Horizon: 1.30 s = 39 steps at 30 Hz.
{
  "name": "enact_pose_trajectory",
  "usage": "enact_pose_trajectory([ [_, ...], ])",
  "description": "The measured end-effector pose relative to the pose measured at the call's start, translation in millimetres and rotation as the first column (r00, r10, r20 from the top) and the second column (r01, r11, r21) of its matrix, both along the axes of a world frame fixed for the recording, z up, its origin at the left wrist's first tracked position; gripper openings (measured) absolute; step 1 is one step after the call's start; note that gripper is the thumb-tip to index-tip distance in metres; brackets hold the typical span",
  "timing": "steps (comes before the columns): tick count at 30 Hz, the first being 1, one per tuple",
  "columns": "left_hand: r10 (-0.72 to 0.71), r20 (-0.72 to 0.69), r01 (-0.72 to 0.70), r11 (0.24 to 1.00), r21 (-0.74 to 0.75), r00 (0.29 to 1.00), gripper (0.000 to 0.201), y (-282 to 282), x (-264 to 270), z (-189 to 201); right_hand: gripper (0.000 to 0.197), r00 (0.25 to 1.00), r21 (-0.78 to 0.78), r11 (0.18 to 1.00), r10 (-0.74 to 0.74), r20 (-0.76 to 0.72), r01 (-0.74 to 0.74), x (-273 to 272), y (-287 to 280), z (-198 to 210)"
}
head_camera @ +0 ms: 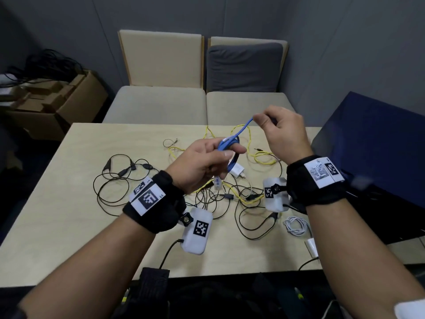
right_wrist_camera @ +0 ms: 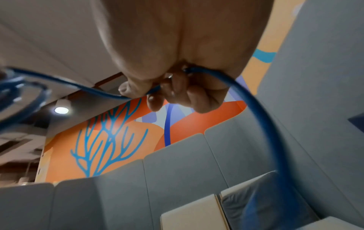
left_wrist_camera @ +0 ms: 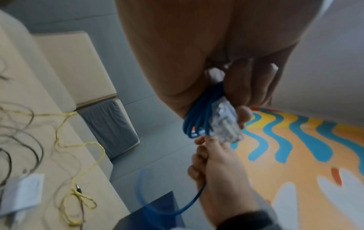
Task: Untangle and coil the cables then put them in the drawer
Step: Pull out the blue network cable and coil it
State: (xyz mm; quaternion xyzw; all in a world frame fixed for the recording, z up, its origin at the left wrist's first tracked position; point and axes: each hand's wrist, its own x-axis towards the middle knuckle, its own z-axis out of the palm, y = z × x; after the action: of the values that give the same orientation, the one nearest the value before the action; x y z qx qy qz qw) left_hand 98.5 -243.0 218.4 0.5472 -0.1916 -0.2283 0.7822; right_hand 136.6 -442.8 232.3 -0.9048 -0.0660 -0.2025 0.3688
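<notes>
A blue network cable (head_camera: pixel 230 143) is partly wound into a small coil above the table. My left hand (head_camera: pixel 226 153) grips that coil (left_wrist_camera: pixel 197 115), thumb over the loops, with a clear plug (left_wrist_camera: pixel 224 123) beside my fingertips. A second clear plug (head_camera: pixel 217 183) hangs below the hand. My right hand (head_camera: pixel 259 119) is raised to the upper right and pinches the free blue strand (right_wrist_camera: pixel 265 116), which curves away beneath it. A yellow cable (head_camera: pixel 262 157), thin black cables (head_camera: pixel 115 180), a white charger (head_camera: pixel 236 171) and a white cable bundle (head_camera: pixel 295 226) lie on the table. No drawer is in view.
The light wooden table (head_camera: pixel 69 215) holds the tangle around its middle and right. Beige seats (head_camera: pixel 161 104) stand behind it. A dark blue surface (head_camera: pixel 368 146) rises at the right edge. Cardboard boxes (head_camera: pixel 57 107) with black wires sit at the far left.
</notes>
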Motion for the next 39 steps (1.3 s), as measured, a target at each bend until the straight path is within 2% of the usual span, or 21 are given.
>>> enact_pose_trajectory([
  [6,0.129,-0.114,-0.149,0.969,-0.196,0.985,0.032,0.0,4.8,2.5,0.035,0.992,-0.030,1.000,-0.002,-0.123,-0.001,-6.5,2.7,-18.4],
  [11,0.149,-0.153,-0.192,0.924,-0.330,0.977,0.036,3.1,12.0,7.2,0.036,0.983,-0.004,0.999,0.037,-0.178,-0.038,-15.8,13.0,-32.4],
  [14,0.156,-0.179,-0.214,0.902,-0.375,0.972,0.035,3.0,15.1,10.1,0.029,0.980,0.010,0.998,0.069,-0.188,-0.068,-21.9,18.6,-34.6],
  [19,0.178,-0.150,-0.228,0.861,-0.454,0.973,0.034,5.0,22.4,24.0,0.018,0.974,-0.030,0.996,0.070,-0.216,-0.078,-31.3,14.7,-33.8],
  [24,0.307,-0.124,-0.326,0.800,-0.503,0.944,0.032,12.2,41.6,34.3,0.011,0.946,-0.093,0.989,0.080,-0.313,-0.114,-48.0,20.9,-55.1],
  [27,0.429,-0.108,-0.427,0.776,-0.464,0.897,0.026,14.2,52.9,25.5,0.009,0.930,-0.082,0.983,0.125,-0.345,-0.163,-60.0,32.3,-67.7],
  [32,0.633,0.081,-0.609,0.766,-0.206,0.770,0.037,15.6,59.5,4.3,0.012,0.902,-0.119,0.959,0.194,-0.386,-0.257,-72.5,45.5,-70.7],
  [34,0.649,0.182,-0.644,0.759,-0.091,0.739,0.042,17.0,59.6,-3.6,0.016,0.899,-0.131,0.950,0.215,-0.381,-0.283,-75.0,44.7,-68.9],
  [37,0.600,0.260,-0.624,0.781,0.014,0.757,0.043,22.1,58.8,-12.7,0.014,0.898,-0.095,0.944,0.267,-0.349,-0.317,-77.7,43.2,-64.4],
  [39,0.551,0.313,-0.597,0.799,0.069,0.774,0.037,24.8,57.5,-16.9,0.011,0.894,-0.084,0.933,0.306,-0.328,-0.350,-79.2,44.9,-60.8],
])
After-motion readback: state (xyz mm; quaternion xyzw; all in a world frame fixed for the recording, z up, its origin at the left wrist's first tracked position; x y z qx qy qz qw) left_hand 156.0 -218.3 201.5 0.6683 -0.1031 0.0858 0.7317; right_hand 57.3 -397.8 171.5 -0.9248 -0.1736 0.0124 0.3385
